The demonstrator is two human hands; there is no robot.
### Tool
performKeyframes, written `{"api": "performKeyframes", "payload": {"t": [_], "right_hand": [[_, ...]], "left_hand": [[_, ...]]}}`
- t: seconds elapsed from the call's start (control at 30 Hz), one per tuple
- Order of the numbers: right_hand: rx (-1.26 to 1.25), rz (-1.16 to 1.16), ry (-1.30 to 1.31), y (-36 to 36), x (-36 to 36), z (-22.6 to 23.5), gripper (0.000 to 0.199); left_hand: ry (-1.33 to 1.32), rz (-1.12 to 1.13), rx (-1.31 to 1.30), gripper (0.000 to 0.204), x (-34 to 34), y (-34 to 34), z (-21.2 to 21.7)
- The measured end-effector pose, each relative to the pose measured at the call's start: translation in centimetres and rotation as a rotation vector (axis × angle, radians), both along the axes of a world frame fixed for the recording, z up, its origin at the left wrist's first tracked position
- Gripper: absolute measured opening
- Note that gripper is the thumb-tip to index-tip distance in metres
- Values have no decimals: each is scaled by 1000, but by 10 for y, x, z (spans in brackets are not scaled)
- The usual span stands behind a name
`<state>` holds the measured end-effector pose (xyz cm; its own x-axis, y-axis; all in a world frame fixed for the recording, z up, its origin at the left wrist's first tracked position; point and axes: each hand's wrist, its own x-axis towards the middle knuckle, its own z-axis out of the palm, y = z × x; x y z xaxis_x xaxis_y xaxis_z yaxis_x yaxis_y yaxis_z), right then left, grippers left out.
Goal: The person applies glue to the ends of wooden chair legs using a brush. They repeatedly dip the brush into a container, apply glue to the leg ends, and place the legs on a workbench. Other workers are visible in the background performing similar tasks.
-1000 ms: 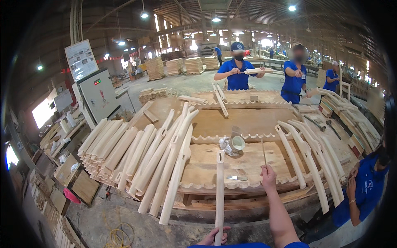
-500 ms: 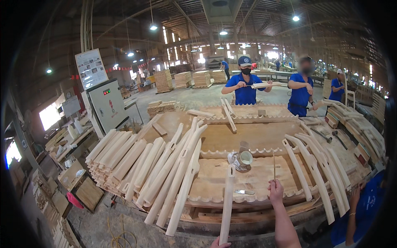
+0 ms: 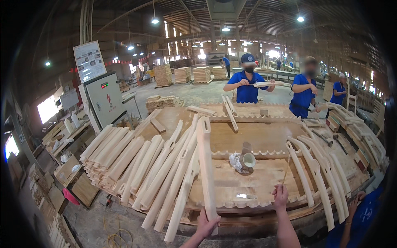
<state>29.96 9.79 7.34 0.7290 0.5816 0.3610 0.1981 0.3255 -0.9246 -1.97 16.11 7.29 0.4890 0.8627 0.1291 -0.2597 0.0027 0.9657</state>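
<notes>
My left hand (image 3: 206,224) is closed around the lower end of a pale wooden leg piece (image 3: 208,173). The piece stands tilted up in front of me, with a slot near its top end. In my right hand (image 3: 281,195), closed fingers pinch a thin stick (image 3: 286,171) that points upward; its tip is too small to make out. Between the hands, on the work table (image 3: 223,175), sit an open cup (image 3: 248,160) and a crumpled whitish wrapping (image 3: 235,162). Nearer to me lies a flat metal blade (image 3: 246,196).
Stacked wooden pieces (image 3: 111,153) fill the table's left side. Curved slotted pieces (image 3: 312,165) lie at right, with a hammer (image 3: 324,138) beyond. Scalloped rails (image 3: 252,153) cross the table. Co-workers in blue (image 3: 248,84) stand across; another person's arm (image 3: 349,219) is close at right.
My left hand has come fully into view, raising the wooden leg piece and swinging it left beside the pile. My right hand has shifted slightly right and down with the stick.
</notes>
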Motion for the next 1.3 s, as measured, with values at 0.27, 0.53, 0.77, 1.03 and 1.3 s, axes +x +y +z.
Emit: {"api": "performKeyframes", "payload": {"t": [0.27, 0.53, 0.77, 1.03, 1.3], "right_hand": [[-48, -51, 14, 4, -3, 0, 28], [-170, -128, -153, -3, -1, 1, 30], [-354, -164, -238, -6, -4, 14, 19], [-311, -131, -159, -7, -5, 16, 16], [-230, -99, -179, -6, -5, 0, 14]], "left_hand": [[-119, 165, -12, 47, 37, 40, 16], [-33, 237, 149, 57, 51, 71, 12], [85, 273, 169, 56, 63, 79, -1], [170, 373, 213, 61, 68, 77, 17], [191, 335, 223, 62, 58, 74, 28]]}}
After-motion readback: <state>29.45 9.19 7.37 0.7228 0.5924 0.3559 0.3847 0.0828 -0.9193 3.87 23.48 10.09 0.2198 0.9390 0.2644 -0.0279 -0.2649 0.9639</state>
